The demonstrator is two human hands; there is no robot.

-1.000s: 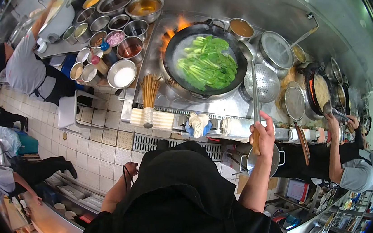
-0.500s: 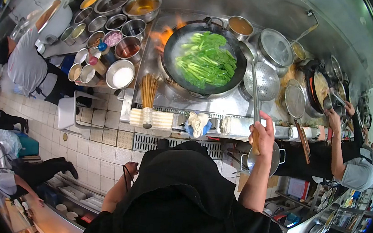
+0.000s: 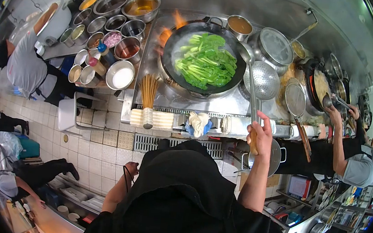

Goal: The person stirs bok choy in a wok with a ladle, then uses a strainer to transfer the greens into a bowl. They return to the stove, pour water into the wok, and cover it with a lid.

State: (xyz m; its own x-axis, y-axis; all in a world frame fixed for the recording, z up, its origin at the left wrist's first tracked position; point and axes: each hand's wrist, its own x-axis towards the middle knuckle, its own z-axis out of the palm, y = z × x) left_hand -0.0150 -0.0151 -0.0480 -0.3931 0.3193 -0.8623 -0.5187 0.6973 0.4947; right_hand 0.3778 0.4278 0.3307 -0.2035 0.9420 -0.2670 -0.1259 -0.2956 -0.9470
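Note:
My right hand (image 3: 262,134) is wrapped round the wooden handle of a long ladle (image 3: 253,89), whose bowl rests at the right rim of a black wok (image 3: 173,69). Leafy greens (image 3: 208,62) lie in the wok, in steaming liquid, with flames at its left edge. Low beside my body hangs my left hand (image 3: 132,169), by a thin dark cord; its fingers are curled, and what they hold, if anything, is too small to make out.
Left of the stove stand metal bowls (image 3: 122,75), bottles and a bamboo brush (image 3: 147,94). At right are a perforated strainer (image 3: 263,80), a mesh skimmer (image 3: 295,100) and a co-worker (image 3: 358,168) at another wok. Other people stand at left.
The ladle and my right hand have shifted slightly to the left. The co-worker at right has moved their hands and ladle a little. My left hand stays where it was.

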